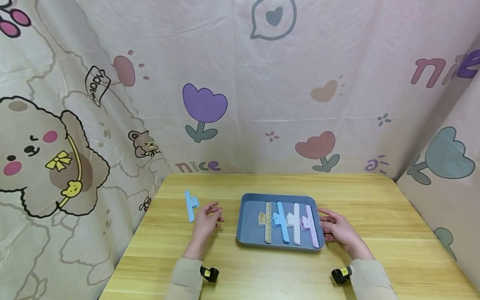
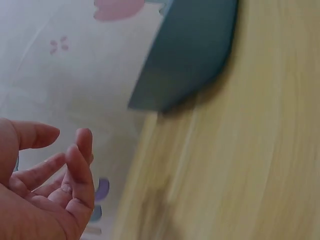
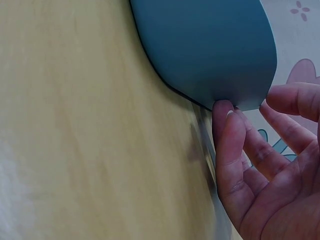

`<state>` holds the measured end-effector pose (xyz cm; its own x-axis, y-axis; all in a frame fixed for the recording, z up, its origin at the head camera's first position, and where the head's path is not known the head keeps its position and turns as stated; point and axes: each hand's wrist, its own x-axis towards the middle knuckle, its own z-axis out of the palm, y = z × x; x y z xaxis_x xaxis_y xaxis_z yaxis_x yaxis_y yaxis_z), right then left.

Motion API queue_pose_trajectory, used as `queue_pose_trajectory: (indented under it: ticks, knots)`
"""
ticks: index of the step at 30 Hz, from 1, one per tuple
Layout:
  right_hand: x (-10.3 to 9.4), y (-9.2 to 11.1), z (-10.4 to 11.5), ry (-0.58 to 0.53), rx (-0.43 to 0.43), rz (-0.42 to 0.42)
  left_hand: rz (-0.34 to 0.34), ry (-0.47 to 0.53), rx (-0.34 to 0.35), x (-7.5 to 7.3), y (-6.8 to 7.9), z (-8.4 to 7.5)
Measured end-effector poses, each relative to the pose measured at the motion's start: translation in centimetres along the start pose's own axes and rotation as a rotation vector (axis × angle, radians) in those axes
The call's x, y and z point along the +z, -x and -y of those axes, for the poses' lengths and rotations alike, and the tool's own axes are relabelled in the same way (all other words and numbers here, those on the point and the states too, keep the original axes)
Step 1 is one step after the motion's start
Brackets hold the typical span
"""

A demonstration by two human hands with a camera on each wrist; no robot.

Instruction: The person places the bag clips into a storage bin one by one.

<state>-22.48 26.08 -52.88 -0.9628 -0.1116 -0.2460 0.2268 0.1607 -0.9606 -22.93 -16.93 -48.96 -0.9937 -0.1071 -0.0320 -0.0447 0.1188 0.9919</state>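
A grey-blue tray (image 1: 247, 221) lies on the table, holding a row of long plastic clips: a clear one (image 1: 268, 229), a blue one (image 1: 283, 231), a white one (image 1: 296, 225) and a pink one (image 1: 314, 233). At the tray's right end, my right hand (image 1: 339, 230) grips the side, thumb by the rim and fingertips against the lower wall (image 3: 210, 50). My left hand (image 1: 205, 223) hovers left of the tray with loosely bent fingers and nothing held. Beyond it, another blue clip (image 1: 189, 208) lies on the tabletop.
The light wooden table (image 1: 262, 275) reaches back to a printed curtain (image 1: 240, 104), which also hangs along the left and right sides. Each sleeved wrist wears a small black camera, one on the left (image 1: 210, 273) and one on the right (image 1: 341, 275).
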Motion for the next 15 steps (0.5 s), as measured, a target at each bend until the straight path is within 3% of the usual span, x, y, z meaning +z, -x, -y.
queue_pose_trajectory:
  ticks: [3, 6, 15]
  knots:
    - [0.0, 0.0, 0.0, 0.002, 0.007, -0.005, -0.040, -0.053, 0.000, -1.4, -0.7, 0.5]
    - [0.0, 0.0, 0.1, 0.001, 0.009, -0.006, -0.076, -0.085, -0.001, -2.7, -2.2, 2.1]
    - [0.1, 0.0, 0.1, -0.007, 0.008, -0.003, -0.103, -0.138, -0.050, -5.4, -4.1, 2.8]
